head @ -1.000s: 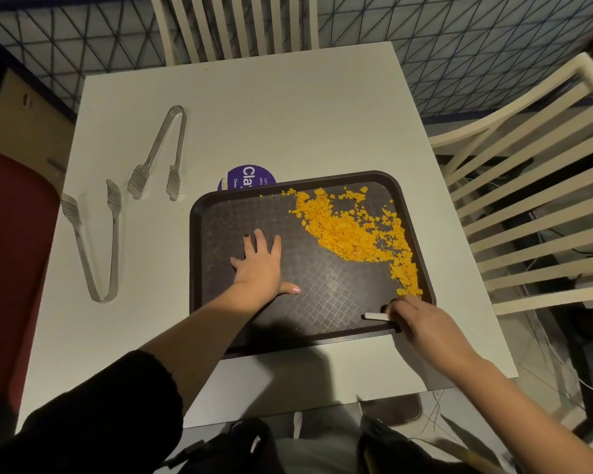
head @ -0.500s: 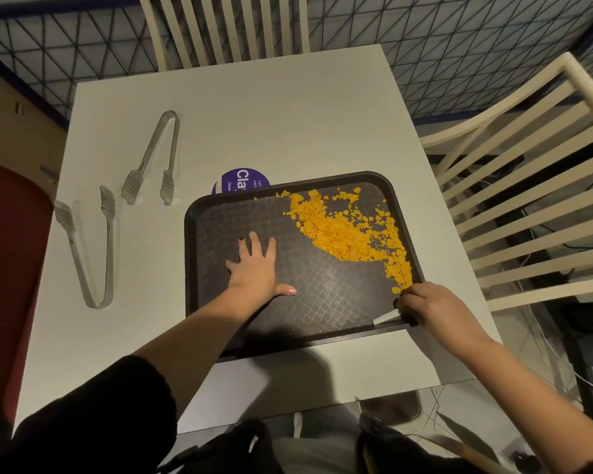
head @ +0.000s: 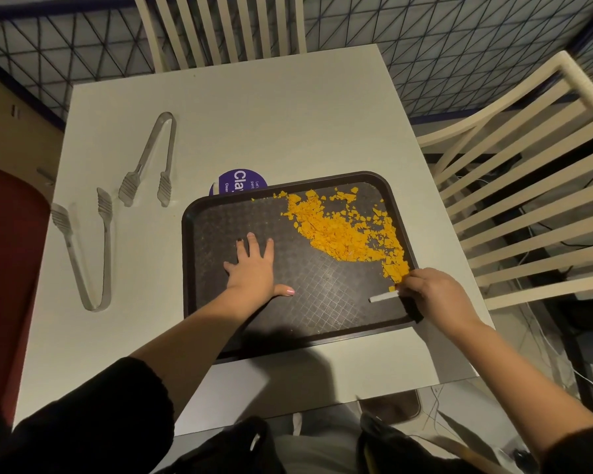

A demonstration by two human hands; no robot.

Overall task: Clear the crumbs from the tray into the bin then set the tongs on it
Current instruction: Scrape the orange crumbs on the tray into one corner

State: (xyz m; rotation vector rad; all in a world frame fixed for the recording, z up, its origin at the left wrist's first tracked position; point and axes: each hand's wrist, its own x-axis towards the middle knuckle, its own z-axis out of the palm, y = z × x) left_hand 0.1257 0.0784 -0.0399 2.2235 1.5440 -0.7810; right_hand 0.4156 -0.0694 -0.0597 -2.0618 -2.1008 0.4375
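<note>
A dark brown tray (head: 199,302) lies on the white table (head: 254,124). Orange crumbs (head: 346,230) are heaped across its far right part. My left hand (head: 254,268) presses flat on the tray's left half, fingers spread. My right hand (head: 432,295) is at the tray's right rim, just below the crumbs, and grips a small white flat strip (head: 382,297) whose free end points left over the tray floor. Two metal tongs lie on the table left of the tray: one (head: 151,162) farther back, the other (head: 83,258) nearer the left edge. No bin is in view.
A purple round sticker (head: 235,181) shows from under the tray's far edge. White slatted chairs stand at the far side (head: 220,25) and the right side (head: 528,165) of the table. A red seat (head: 4,268) is at the left. A dark bag (head: 226,446) sits at my lap.
My right hand with the white strip has shifted up along the right rim to the lower end of the crumbs. My left hand stays flat on the tray.
</note>
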